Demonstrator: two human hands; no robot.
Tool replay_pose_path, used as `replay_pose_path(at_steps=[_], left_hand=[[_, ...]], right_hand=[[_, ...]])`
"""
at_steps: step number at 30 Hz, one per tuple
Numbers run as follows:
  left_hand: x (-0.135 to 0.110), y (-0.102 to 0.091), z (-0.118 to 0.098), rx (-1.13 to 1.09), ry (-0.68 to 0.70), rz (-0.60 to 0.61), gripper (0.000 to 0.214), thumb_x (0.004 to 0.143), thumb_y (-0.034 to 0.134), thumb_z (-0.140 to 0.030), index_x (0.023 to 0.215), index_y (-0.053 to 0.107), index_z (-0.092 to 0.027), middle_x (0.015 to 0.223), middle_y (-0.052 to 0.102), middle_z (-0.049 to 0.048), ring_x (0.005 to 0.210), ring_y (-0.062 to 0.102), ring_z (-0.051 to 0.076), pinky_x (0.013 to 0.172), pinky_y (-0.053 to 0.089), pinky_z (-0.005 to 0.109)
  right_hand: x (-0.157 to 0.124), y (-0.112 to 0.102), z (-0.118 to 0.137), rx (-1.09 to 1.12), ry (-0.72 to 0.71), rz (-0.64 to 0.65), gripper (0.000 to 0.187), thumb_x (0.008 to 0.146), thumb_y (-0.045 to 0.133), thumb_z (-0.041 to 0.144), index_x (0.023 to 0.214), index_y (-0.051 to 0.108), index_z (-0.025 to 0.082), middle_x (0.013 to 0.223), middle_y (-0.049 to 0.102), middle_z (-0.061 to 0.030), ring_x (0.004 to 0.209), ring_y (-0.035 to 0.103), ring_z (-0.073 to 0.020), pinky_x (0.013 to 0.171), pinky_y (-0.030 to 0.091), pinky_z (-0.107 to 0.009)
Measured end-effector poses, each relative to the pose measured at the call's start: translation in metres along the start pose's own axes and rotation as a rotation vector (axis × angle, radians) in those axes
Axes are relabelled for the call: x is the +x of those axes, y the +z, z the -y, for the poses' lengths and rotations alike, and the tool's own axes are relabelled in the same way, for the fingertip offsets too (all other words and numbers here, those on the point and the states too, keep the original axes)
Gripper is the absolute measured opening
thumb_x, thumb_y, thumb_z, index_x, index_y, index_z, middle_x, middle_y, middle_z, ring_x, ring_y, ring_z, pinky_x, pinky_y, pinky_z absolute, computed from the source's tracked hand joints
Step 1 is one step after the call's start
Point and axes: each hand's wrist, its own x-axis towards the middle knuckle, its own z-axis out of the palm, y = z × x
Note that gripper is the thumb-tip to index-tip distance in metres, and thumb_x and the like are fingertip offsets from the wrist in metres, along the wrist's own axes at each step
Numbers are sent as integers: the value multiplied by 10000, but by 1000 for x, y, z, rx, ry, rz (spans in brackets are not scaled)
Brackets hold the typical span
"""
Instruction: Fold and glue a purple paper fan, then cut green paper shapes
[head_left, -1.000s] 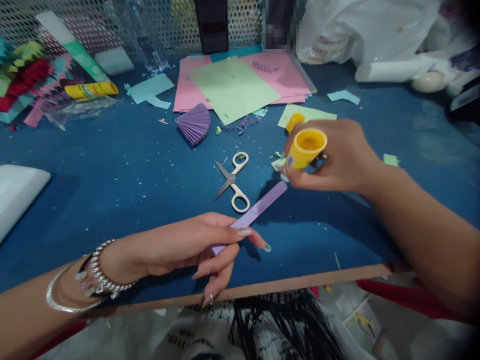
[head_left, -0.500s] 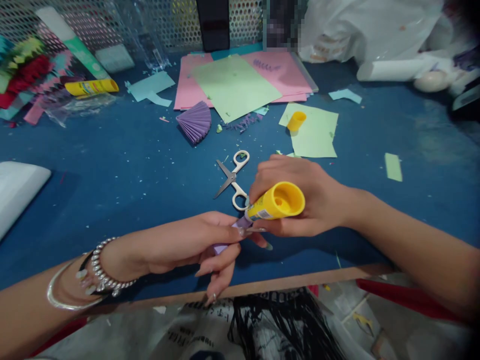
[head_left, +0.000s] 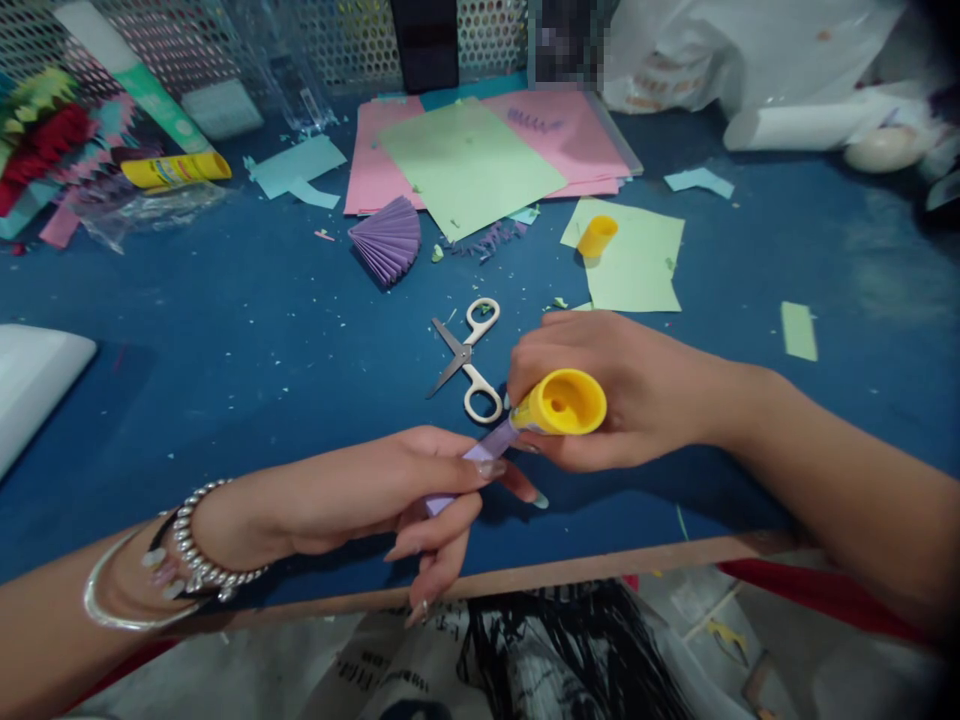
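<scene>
My left hand [head_left: 375, 495] pinches the near end of a folded purple paper strip [head_left: 489, 444] between thumb and fingers, just above the blue table [head_left: 247, 340]. My right hand [head_left: 622, 390] grips a yellow glue stick [head_left: 559, 403], its bottom end turned toward me and its tip pressed on the strip close to my left thumb. The far part of the strip is hidden under my right hand. Small white-handled scissors [head_left: 466, 358] lie open just beyond both hands. A yellow cap [head_left: 598, 236] rests on a light green sheet [head_left: 637, 262].
Pink and green sheets [head_left: 480, 155] are stacked at the back, with a pleated purple fan [head_left: 390, 240] in front. A second glue stick [head_left: 176, 169] and folded coloured papers [head_left: 45, 140] lie at the far left. A white object [head_left: 34, 380] sits at the left edge. Paper scraps are scattered about.
My right hand brought the glue stick down from the far end of the strip to a spot by my left thumb, then slid slightly back along the strip. My left hand stayed in place.
</scene>
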Motion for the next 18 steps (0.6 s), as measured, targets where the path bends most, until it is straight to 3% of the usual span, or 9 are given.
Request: replay_pose_path(at_steps=[7,18], left_hand=[[-1,0,1,-3,21,29,298,932,320,-261,1028,562,-117,366,348,-65,387,476,97,465,438,201],[-1,3,6,36,58,-33,302,921,358,-291,1023,577,-110,352,317,-72,353,451,83,446,428,185]], right_hand=[[-5,-13,0,69,86,56,108,761,550,219,860,519,191,783,581,9,655,492,-100,630,360,-232],[-10,-19,-7,74,137,79,166,687,583,160,835,523,204,758,567,38,635,476,-82,592,359,-206]])
